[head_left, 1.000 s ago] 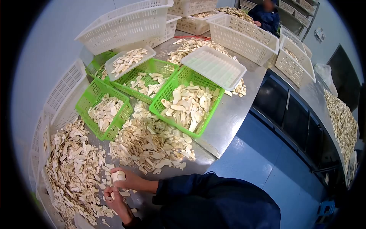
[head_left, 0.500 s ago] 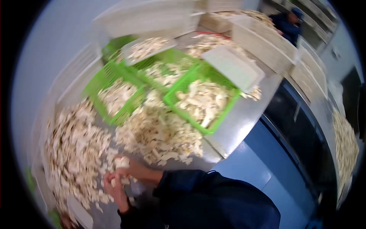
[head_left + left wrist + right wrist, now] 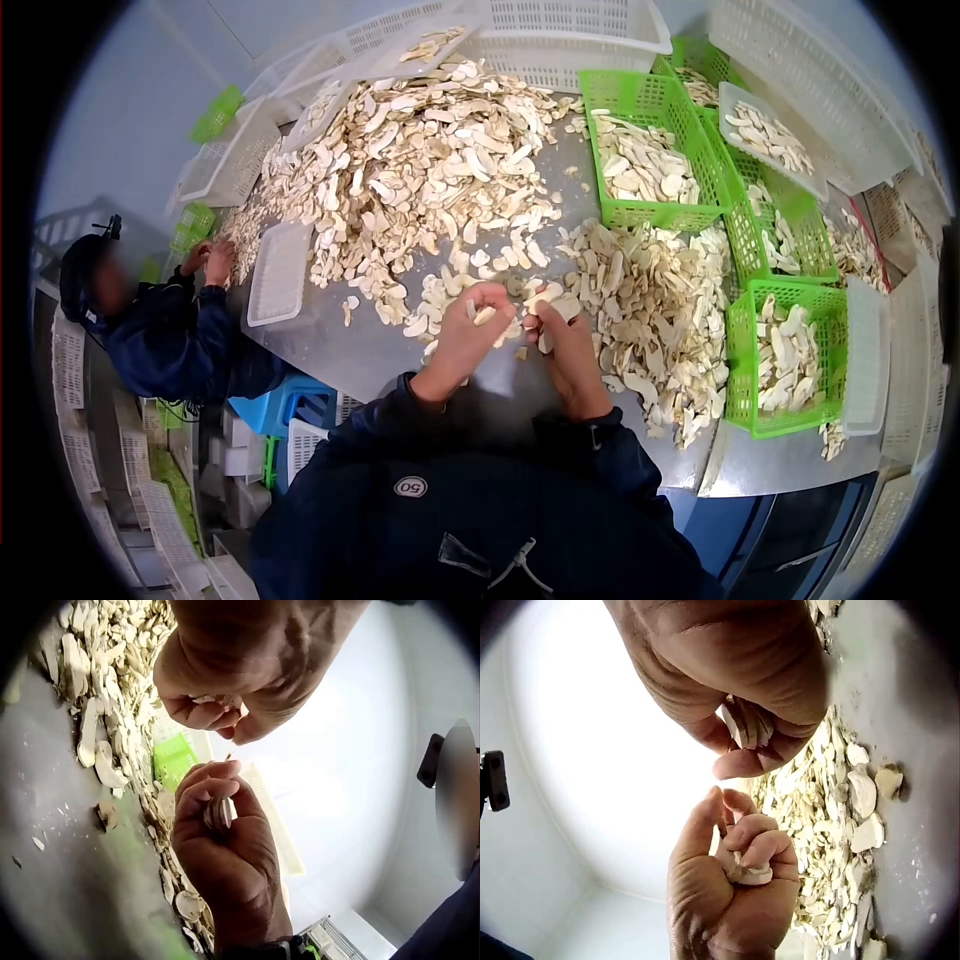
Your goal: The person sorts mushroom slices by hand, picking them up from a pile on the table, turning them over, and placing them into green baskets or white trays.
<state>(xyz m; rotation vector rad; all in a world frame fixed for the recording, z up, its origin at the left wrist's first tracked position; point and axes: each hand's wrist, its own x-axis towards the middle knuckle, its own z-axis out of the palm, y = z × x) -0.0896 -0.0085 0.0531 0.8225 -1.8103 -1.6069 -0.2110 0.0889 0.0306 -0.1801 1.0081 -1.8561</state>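
Observation:
In the head view my left hand (image 3: 465, 335) holds a few pale dried mushroom slices (image 3: 484, 315) in its curled fingers. My right hand (image 3: 572, 362) is close beside it, gripping a small stack of mushroom slices (image 3: 562, 306). The right wrist view shows the stacked slices (image 3: 744, 724) between right thumb and fingers, with a slice (image 3: 751, 874) tucked in the left palm below. Fingertips of both hands nearly meet there. Around the hands, loose slices (image 3: 440, 300) lie on the metal table (image 3: 375, 345).
A large slice heap (image 3: 420, 160) lies ahead, a second pile (image 3: 660, 310) to the right. Green baskets (image 3: 745, 370) with slices stand at the right, among white crates (image 3: 570, 45). A white tray (image 3: 278, 275) lies left, near another person (image 3: 180, 330) working at the table.
The head view has swung left, bringing the large heap to the middle and the other person into view at the left. Both hands still hold slices close together.

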